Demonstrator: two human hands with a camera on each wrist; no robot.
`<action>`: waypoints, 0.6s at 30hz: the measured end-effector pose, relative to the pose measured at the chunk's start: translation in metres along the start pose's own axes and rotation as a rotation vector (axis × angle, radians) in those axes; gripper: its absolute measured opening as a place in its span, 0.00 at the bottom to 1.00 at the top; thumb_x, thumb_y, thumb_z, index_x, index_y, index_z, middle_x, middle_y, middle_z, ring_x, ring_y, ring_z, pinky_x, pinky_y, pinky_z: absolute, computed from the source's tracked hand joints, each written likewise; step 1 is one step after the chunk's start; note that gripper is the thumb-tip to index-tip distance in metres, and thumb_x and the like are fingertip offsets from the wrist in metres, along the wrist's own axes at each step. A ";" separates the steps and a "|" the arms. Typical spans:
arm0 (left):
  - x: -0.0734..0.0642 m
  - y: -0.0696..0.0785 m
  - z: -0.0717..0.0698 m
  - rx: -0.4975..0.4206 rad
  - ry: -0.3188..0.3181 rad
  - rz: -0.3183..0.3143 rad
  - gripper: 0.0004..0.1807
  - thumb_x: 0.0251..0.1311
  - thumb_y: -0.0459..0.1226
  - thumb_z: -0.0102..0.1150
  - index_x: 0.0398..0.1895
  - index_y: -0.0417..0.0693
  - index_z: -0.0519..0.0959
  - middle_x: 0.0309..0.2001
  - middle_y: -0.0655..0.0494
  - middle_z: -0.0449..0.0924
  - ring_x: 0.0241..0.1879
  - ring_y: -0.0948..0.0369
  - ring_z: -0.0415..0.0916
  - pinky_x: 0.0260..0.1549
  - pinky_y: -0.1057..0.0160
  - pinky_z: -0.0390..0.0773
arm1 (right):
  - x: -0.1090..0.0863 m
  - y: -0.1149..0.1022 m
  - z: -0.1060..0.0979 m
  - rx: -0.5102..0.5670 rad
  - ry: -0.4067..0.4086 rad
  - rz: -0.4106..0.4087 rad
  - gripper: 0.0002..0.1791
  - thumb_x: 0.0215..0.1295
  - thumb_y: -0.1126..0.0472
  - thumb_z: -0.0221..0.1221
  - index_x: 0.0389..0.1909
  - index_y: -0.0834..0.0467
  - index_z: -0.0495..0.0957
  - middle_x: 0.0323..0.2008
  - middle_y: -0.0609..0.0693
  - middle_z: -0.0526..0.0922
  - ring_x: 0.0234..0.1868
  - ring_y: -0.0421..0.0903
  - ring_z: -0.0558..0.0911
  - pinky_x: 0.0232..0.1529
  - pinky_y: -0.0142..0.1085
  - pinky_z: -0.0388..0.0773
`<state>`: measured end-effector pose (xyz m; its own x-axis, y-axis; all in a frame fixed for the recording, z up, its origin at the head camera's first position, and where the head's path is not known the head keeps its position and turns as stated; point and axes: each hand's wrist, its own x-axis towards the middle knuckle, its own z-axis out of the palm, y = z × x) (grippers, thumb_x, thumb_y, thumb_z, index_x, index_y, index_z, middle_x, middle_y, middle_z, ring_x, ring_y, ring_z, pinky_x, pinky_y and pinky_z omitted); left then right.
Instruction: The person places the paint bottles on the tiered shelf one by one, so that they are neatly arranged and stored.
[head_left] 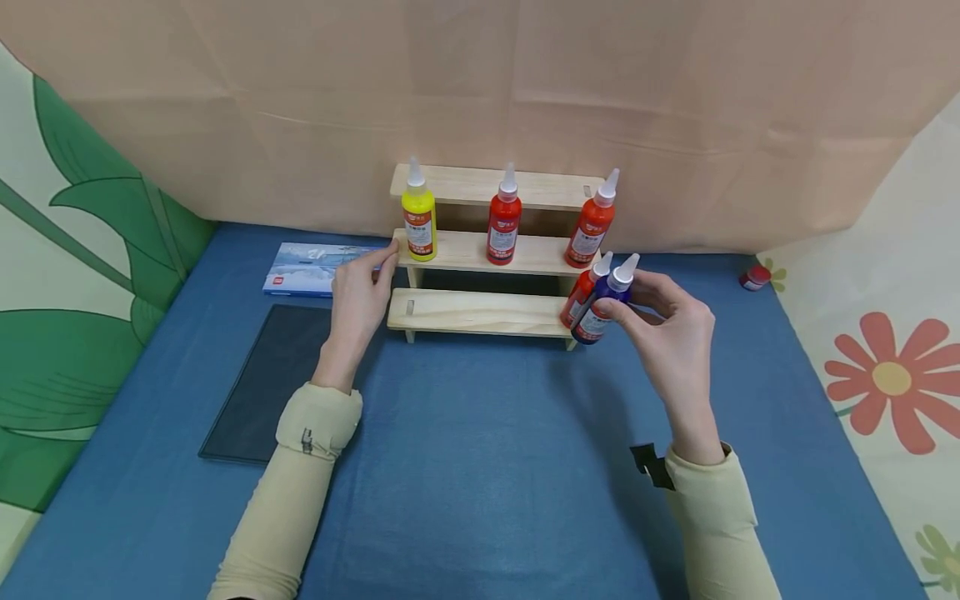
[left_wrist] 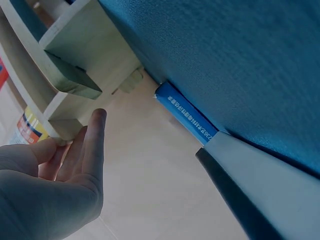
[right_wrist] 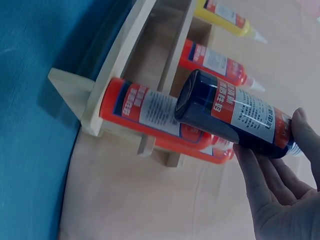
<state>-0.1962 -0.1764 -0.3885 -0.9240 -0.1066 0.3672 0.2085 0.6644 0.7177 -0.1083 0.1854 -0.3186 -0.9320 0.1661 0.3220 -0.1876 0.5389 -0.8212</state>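
Observation:
A dark blue paint bottle [head_left: 600, 310] with a white nozzle is held near its neck by my right hand [head_left: 671, 321], thumb against fingers. In the right wrist view, its base overlaps a red bottle [right_wrist: 145, 110] on the lowest shelf; whether they touch I cannot tell. My left hand [head_left: 363, 287] holds the left end of the middle shelf of a three-tier wooden rack [head_left: 480, 310], beside a yellow bottle [head_left: 420, 225]. That shelf also bears a red bottle [head_left: 503, 223] at its middle and an orange-red one [head_left: 591, 229] at its right end.
Left of the rack lie a blue-and-white box [head_left: 303, 267] and a dark flat board [head_left: 258, 392] on the blue cloth [head_left: 465, 467]. A small red-lidded jar [head_left: 754, 277] is at the far right edge. A beige sheet [head_left: 315, 108] hangs behind the rack.

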 end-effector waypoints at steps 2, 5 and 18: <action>0.000 0.000 0.000 0.000 0.001 0.000 0.17 0.81 0.36 0.58 0.66 0.39 0.83 0.59 0.38 0.85 0.49 0.42 0.88 0.46 0.43 0.85 | 0.001 -0.001 0.004 0.015 -0.005 -0.013 0.26 0.67 0.55 0.76 0.62 0.61 0.85 0.54 0.53 0.89 0.53 0.49 0.88 0.54 0.37 0.84; 0.000 0.000 -0.001 0.005 0.005 0.002 0.17 0.81 0.35 0.58 0.66 0.39 0.83 0.59 0.38 0.85 0.49 0.42 0.88 0.46 0.43 0.85 | 0.002 -0.001 0.009 0.030 -0.010 -0.032 0.25 0.66 0.56 0.76 0.61 0.62 0.86 0.53 0.53 0.90 0.52 0.48 0.88 0.53 0.36 0.84; 0.001 -0.001 0.001 0.013 0.006 0.009 0.17 0.81 0.35 0.58 0.66 0.40 0.83 0.57 0.39 0.87 0.41 0.44 0.89 0.33 0.48 0.81 | 0.007 0.006 0.035 0.081 -0.012 -0.053 0.24 0.64 0.57 0.78 0.57 0.63 0.87 0.51 0.53 0.90 0.49 0.47 0.88 0.52 0.41 0.86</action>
<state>-0.1974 -0.1767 -0.3898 -0.9201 -0.1052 0.3774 0.2127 0.6747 0.7068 -0.1269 0.1605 -0.3379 -0.9238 0.1284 0.3608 -0.2611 0.4778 -0.8387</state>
